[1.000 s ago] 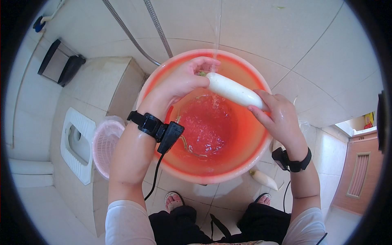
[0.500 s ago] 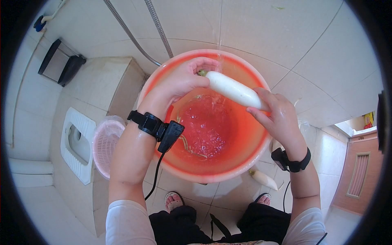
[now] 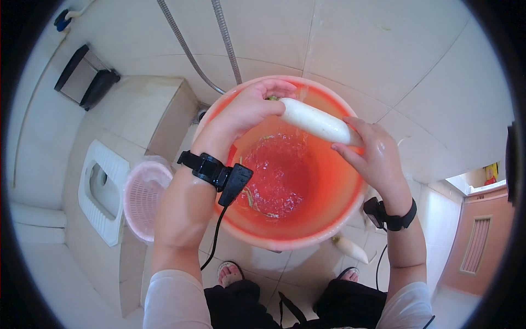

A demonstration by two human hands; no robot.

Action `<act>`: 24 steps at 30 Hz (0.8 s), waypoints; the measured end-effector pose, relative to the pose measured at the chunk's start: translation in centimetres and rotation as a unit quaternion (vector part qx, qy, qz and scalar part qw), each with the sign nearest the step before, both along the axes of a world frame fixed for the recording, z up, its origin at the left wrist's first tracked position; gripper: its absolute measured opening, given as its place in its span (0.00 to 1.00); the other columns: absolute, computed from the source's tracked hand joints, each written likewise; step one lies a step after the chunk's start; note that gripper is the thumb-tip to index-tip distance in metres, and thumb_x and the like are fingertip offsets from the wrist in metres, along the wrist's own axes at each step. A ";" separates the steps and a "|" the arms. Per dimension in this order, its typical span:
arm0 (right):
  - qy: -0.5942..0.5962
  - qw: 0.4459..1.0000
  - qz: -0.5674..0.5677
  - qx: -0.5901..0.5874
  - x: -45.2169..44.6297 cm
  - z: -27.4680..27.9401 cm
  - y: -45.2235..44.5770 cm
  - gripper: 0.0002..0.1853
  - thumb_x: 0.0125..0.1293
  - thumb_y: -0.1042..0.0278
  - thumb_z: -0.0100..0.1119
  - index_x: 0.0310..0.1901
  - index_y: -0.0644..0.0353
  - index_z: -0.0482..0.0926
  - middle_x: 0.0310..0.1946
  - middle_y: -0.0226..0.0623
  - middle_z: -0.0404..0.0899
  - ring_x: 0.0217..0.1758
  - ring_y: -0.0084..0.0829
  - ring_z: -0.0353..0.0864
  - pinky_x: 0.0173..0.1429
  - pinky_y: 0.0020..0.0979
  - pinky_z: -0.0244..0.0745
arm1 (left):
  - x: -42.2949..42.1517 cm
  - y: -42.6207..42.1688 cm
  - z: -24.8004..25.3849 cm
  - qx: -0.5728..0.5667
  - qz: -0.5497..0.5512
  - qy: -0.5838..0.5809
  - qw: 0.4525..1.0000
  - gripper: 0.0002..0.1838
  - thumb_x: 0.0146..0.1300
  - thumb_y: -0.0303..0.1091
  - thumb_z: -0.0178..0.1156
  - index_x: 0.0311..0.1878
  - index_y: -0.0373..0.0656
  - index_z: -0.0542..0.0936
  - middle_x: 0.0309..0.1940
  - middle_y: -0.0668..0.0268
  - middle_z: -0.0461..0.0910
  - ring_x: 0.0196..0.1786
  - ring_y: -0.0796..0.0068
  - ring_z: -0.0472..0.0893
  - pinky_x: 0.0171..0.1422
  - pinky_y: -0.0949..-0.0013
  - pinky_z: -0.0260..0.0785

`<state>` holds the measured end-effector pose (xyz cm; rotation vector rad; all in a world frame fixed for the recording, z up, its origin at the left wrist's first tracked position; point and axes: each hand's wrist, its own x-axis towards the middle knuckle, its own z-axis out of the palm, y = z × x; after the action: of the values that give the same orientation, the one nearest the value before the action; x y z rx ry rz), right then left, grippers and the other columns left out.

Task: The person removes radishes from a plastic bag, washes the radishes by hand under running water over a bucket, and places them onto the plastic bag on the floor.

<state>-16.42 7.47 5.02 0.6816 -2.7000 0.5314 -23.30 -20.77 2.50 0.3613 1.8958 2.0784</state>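
A long white radish (image 3: 318,121) is held slantwise over the far part of a big red-orange basin (image 3: 329,227). At its leafy green top end, my left hand (image 3: 260,104) curls round the root. My right hand (image 3: 376,149) grips the lower, right end between thumb and fingers. Both hands are closed on it. Rippling water (image 3: 274,181) lies in the basin, with thin greenish scraps floating on its left side. A thin stream of water falls behind the radish.
Another white radish (image 3: 350,250) lies on the floor tiles by the basin's near right side. A pink mesh basket (image 3: 143,200) stands to the left, beside a squat toilet (image 3: 101,192). Metal hoses (image 3: 227,44) hang along the wall. A wooden door (image 3: 482,241) is at right.
The radish stays in both hands, its angle slightly changed. The whole view has shifted a little, so the basin appears slightly lower and further right.
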 end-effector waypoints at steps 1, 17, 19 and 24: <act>0.001 1.000 0.002 0.000 -0.2 0.1 -0.2 0.26 0.59 0.53 0.75 0.55 0.58 0.81 0.38 0.47 0.86 0.44 0.49 0.85 0.46 0.45 0.79 | 0.1 0.0 0.3 -0.024 0.012 0.013 1.000 0.28 0.57 0.16 0.56 0.64 0.35 0.76 0.58 0.61 0.80 0.63 0.72 0.78 0.71 0.67 0.69; -0.061 0.998 0.017 0.030 -1.3 5.8 -3.7 0.26 0.57 0.59 0.75 0.54 0.64 0.81 0.44 0.52 0.85 0.46 0.52 0.85 0.52 0.44 0.80 | -0.2 -0.7 0.8 0.057 0.140 0.018 0.988 0.20 0.60 0.22 0.52 0.55 0.35 0.80 0.48 0.63 0.83 0.54 0.72 0.80 0.61 0.70 0.70; -0.065 0.997 0.021 0.032 -1.5 6.0 -3.9 0.26 0.58 0.59 0.75 0.55 0.64 0.81 0.45 0.52 0.85 0.47 0.52 0.85 0.53 0.44 0.80 | 0.1 -0.3 0.8 0.029 0.153 0.054 0.986 0.19 0.61 0.23 0.53 0.55 0.36 0.81 0.47 0.64 0.83 0.53 0.73 0.80 0.60 0.71 0.71; -0.074 0.997 0.012 -0.004 -1.8 5.3 -4.6 0.26 0.58 0.60 0.75 0.56 0.65 0.81 0.46 0.54 0.85 0.49 0.53 0.85 0.55 0.44 0.79 | 0.1 -0.8 0.9 -0.062 0.179 0.151 0.970 0.14 0.65 0.29 0.58 0.53 0.39 0.82 0.46 0.67 0.82 0.49 0.77 0.79 0.56 0.71 0.72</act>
<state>-18.21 2.84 10.31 0.7000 -2.8286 0.6209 -23.20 -21.55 3.39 0.3427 2.4140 2.2092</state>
